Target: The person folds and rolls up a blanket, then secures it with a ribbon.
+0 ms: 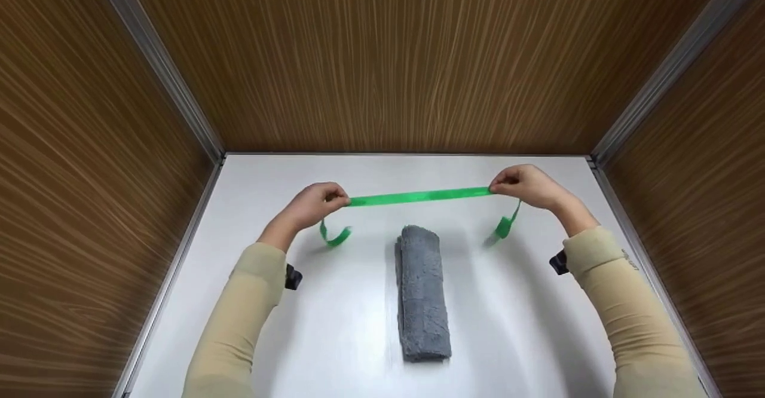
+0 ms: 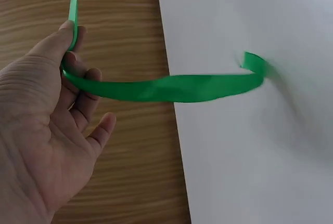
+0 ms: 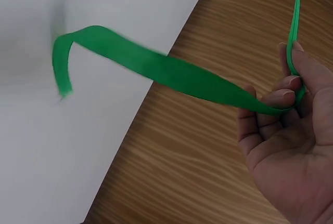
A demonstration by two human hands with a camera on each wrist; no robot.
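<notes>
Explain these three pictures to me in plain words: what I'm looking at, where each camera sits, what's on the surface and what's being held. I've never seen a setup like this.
There is no machine here: a person works with two bare hands. The big picture comes from a camera on the person's head, looking down at a white table walled in by wood-patterned panels. The two small pictures come from cameras strapped to each wrist, so each shows one hand close up. The left hand and the right hand each pinch a green ribbon near one end and hold it stretched between them above the table, with the short loose ends dangling down. On the table, in front of the person, lies a rolled grey towel, which neither hand touches.
</notes>
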